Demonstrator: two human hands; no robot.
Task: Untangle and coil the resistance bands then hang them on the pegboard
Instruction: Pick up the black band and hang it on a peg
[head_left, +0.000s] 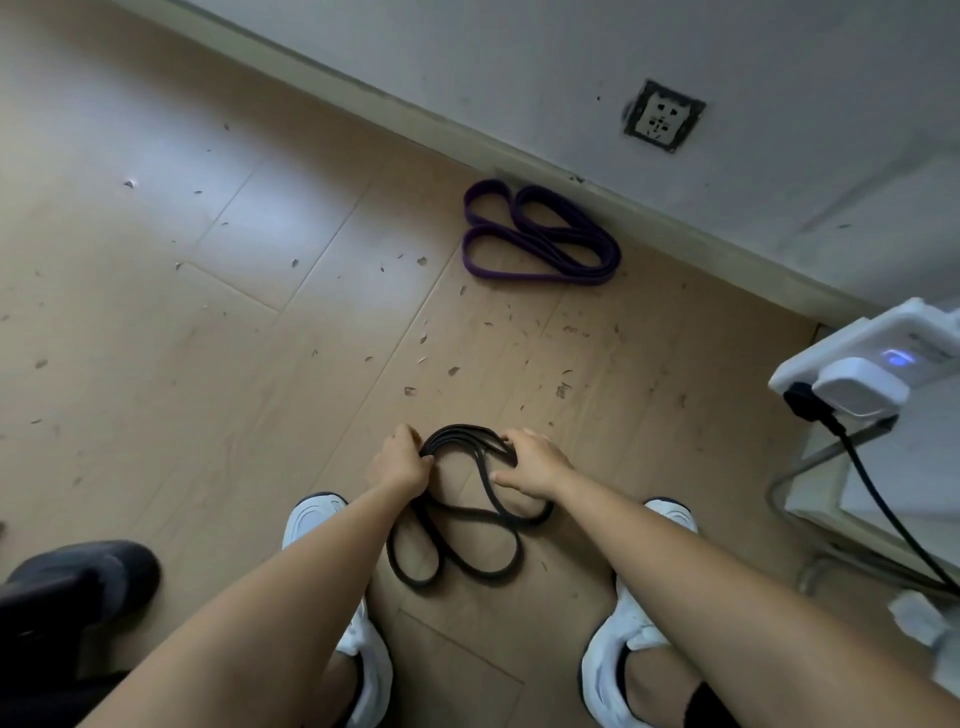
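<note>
Head view, looking down at the floor. Lower left corner: a dark object, not identifiable. Centre left: the left hand, fingers curled tight round the gathered strands of the black band at the left end of its upper arc. Centre: that arc runs left to right between the two hands, and below it several loose loops trail toward the person, crossing one another between the white shoes. Whether the loops touch the floor cannot be told. Centre right: the right hand pinches the right end of the same arc, thumb laid along a strand. Both hands are equally near the band. The slack lies below the grips, so the coming move probably draws those loops up into the bundle. Upper centre: the purple band, folded in loops, lies on the floor close to its far edge by the skirting, well apart from both hands, long axis slanting down to the right. Upper right: a wall socket. Right edge: a white device with a black cable. No container and no pegboard are visible.
</note>
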